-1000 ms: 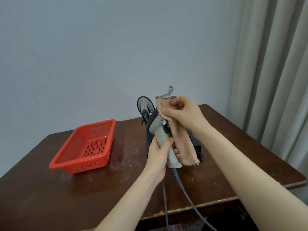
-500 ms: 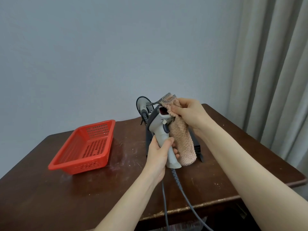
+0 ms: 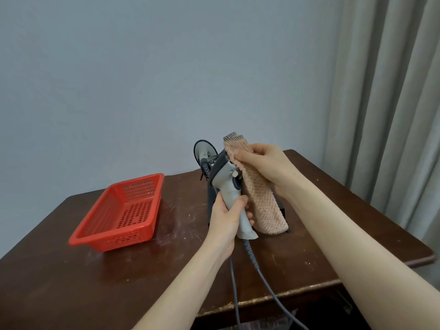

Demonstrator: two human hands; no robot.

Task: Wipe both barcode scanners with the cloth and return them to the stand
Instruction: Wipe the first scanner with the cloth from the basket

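My left hand (image 3: 226,217) grips the handle of a grey barcode scanner (image 3: 228,184), held upright above the table with its cable hanging down. With my right hand (image 3: 264,163) I press a pink cloth (image 3: 262,201) against the scanner's head; the cloth drapes down beside the handle. Behind them, the second scanner (image 3: 203,154) rests in the dark stand (image 3: 210,198), mostly hidden by my hands and the cloth.
A red perforated basket (image 3: 119,210) sits on the left of the dark wooden table (image 3: 95,282). Two grey cables (image 3: 252,265) run over the table's front edge. Curtains (image 3: 392,115) hang at the right and a plain wall stands behind.
My right hand has shifted the cloth over the scanner's head, bunching and then spreading it again. My left hand keeps the scanner in nearly the same place.
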